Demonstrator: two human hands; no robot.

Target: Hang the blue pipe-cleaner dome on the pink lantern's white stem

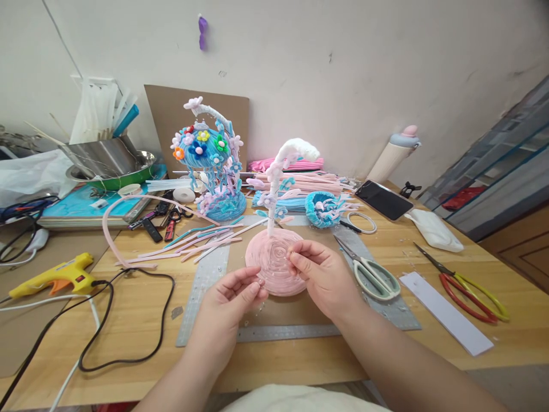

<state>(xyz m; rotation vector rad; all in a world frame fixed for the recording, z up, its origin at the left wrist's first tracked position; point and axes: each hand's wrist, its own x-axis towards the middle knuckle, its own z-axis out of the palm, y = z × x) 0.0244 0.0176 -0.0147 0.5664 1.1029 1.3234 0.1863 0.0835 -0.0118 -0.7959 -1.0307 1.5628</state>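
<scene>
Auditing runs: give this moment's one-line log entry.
left hand: near pink base; right hand: near pink base; grasp: unclear; white stem: upright, curved top

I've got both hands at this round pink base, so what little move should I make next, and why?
If your left hand is free, which I can't tell, I'd probably pick up the long curved pink strip: the pink base looks bare apart from the white post, while the neighbouring blue base carries flowers.

Ok so 2 hands (227,300), 2 curved stands (274,186), 1 glue gun (64,277). Also 1 phone (384,200) and 1 bottle (388,160).
</scene>
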